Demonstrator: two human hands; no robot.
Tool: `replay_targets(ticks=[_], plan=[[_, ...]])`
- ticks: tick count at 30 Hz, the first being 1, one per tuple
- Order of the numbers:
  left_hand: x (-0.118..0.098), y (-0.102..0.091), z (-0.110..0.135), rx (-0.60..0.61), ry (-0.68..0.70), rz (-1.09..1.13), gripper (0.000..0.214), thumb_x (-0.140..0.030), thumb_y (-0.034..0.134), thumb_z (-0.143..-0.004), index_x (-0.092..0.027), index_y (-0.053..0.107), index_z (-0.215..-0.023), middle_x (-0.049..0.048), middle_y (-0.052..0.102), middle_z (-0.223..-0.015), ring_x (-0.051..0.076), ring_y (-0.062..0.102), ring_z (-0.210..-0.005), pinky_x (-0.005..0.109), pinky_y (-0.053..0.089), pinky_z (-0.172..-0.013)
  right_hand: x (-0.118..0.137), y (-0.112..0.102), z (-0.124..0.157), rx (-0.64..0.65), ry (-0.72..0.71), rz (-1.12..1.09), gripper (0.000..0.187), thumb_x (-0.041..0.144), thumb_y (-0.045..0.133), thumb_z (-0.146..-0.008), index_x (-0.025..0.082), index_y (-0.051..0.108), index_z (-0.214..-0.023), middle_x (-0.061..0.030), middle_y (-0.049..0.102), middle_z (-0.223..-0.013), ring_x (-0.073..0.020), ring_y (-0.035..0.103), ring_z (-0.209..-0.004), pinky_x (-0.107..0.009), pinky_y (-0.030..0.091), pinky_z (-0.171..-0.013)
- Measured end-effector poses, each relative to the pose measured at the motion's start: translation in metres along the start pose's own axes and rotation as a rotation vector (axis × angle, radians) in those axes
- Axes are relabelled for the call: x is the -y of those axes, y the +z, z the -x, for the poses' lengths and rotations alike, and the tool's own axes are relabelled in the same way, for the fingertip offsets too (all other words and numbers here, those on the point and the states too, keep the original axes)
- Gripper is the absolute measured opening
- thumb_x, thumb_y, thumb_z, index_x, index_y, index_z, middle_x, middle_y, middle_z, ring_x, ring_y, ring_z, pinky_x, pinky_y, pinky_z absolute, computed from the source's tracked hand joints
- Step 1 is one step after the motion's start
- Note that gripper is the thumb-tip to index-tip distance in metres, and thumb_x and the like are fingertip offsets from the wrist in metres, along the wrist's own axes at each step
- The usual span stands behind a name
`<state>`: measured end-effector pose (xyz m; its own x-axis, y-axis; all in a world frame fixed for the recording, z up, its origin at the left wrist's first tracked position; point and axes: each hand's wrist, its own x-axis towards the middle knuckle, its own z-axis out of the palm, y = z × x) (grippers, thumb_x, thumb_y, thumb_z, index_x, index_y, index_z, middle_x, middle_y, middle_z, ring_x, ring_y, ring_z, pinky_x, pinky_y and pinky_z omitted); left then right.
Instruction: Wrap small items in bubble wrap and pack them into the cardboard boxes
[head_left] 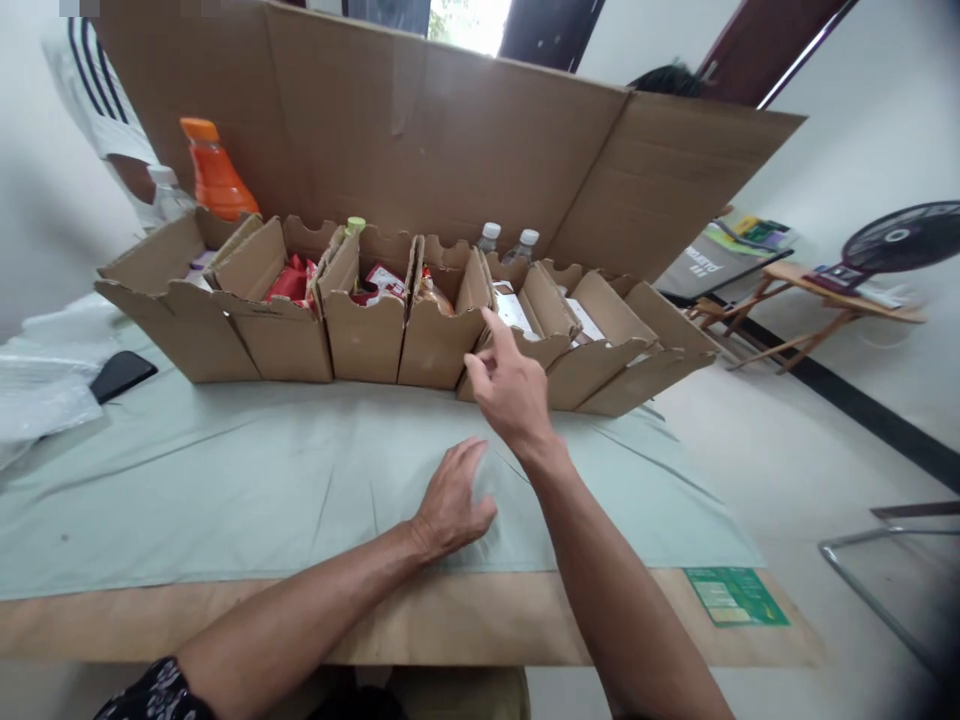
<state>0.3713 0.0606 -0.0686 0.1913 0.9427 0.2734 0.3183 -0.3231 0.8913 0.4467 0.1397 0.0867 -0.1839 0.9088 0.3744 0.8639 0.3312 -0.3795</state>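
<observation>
cardboard bins (364,345) stand in a row along the far edge of the surface (420,625), their mouths tipped towards the person, probably so that the contents can be seen and reached from the near edge. a tall cardboard panel (480,130) rises behind them, perhaps as a screen. the pale green cloth (225,480) covers most of the surface but leaves a wooden strip bare along the near edge, where a green card (736,597) lies by the right corner.

the right hand (514,385) is raised in front of the bins right of the row's middle, grasping nothing visible, its forefinger stretched towards a bin rim; whether the fingertip touches cardboard i cannot tell. the left hand (454,500) is released and loosely curved, low over the cloth nearer the near edge; contact with it is unclear.

much is concealed: the bin walls cover most of a red packet (291,280) and a white box (511,308), and the rightmost bin's contents do not show. an orange bottle (217,175) rises behind the left end, its base out of sight. a striped sleeve (94,80) is cut off beside the panel, and only dark hair (666,80) shows above its right part.
</observation>
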Motion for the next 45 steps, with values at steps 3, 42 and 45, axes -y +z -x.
replay_targets(ticks=[3, 42, 45], plan=[[-0.004, -0.002, -0.003, -0.019, -0.042, 0.010, 0.072, -0.017, 0.065, -0.069, -0.016, 0.058, -0.141, 0.0182, 0.057, -0.152, 0.037, 0.050, -0.146, 0.059, 0.037, -0.127, 0.027, 0.001, -0.039, 0.141, 0.010, 0.167, 0.059, 0.024, 0.051, -0.099, 0.019, 0.046, -0.158, -0.0105, 0.080, -0.106, -0.0285, 0.074, -0.100, -0.041, 0.054, -0.092], [-0.029, -0.130, 0.048, -0.360, -0.279, 0.080, 0.086, -0.024, 0.065, -0.081, -0.015, 0.037, -0.161, 0.0189, 0.043, -0.166, 0.035, 0.041, -0.155, 0.058, 0.038, -0.126, -0.073, 0.025, 0.090, 0.018, 0.289, -0.177, 0.056, 0.068, 0.056, -0.073, 0.023, 0.058, -0.106, -0.0141, 0.073, -0.092, -0.0309, 0.067, -0.071, -0.045, 0.052, -0.070], [-0.016, -0.156, 0.074, -0.383, -0.258, -0.200, 0.068, -0.025, 0.065, -0.084, -0.020, 0.054, -0.151, 0.0144, 0.051, -0.161, 0.034, 0.049, -0.149, 0.054, 0.044, -0.123, -0.081, 0.039, 0.093, 0.098, 0.345, -0.151, 0.051, 0.069, 0.055, -0.071, 0.026, 0.054, -0.098, -0.0149, 0.074, -0.091, -0.0340, 0.068, -0.072, -0.048, 0.052, -0.067]])
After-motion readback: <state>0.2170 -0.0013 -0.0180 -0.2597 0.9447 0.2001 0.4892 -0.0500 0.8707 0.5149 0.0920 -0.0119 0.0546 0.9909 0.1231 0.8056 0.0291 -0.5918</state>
